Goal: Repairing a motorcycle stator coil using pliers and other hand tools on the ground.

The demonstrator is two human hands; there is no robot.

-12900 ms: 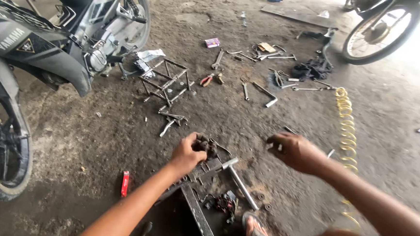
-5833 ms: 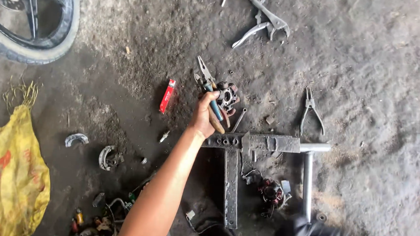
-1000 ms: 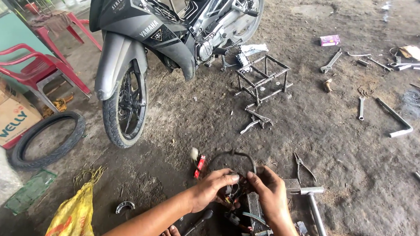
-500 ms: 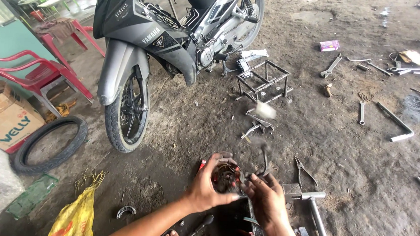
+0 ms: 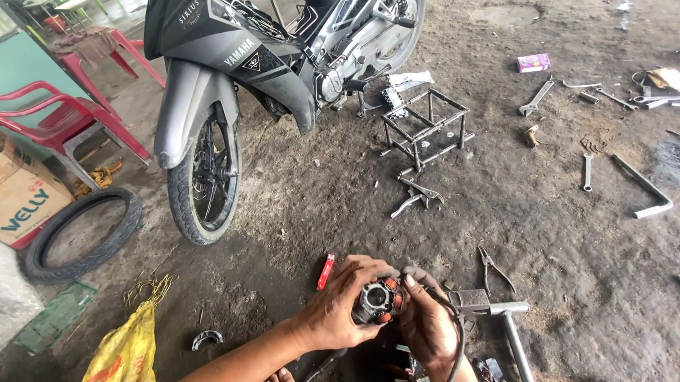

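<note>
- Workshop floor (image 5: 558, 228) was bare packed dirt, dark with oil stains, grit all over.
- Grey motorbike (image 5: 269, 61) stood upright behind my work spot, front wheel (image 5: 203, 179) toward me; engine side looked opened up, cover off as far as I could tell.
- My left hand (image 5: 341, 309) was curled around the round coil part (image 5: 377, 299), fingers closed on its rim, holding it just above the ground.
- My right hand (image 5: 426, 322) was pinched on the same part from the other side, with its black cable (image 5: 457, 340) looping down over my wrist.
- Progress, my judgement: part was already off the bike and in hand, so removal looked done; checking it or refitting it was what remained. Nothing was back on the bike.
- Coil part: stubby metal cylinder, shiny centre hub, copper-orange windings around it, greasy.
- Pliers (image 5: 493, 267) lay on the dirt just right of my hands, thin steel, handles spread.
- Grey metal bar (image 5: 518, 359) lay beside my right wrist, square block at the top end, dull finish.
- Small red tool (image 5: 325, 270) lay just left of my hands, plastic-looking.
- Welded wire frame (image 5: 426, 129) sat near the bike, rusty, boxy.
- Wrenches (image 5: 536, 97) were scattered well apart further out.
- Yellow sack (image 5: 126, 351) was crumpled at lower left; spare tyre (image 5: 82, 230) lay flat by a cardboard box (image 5: 9, 194).
</note>
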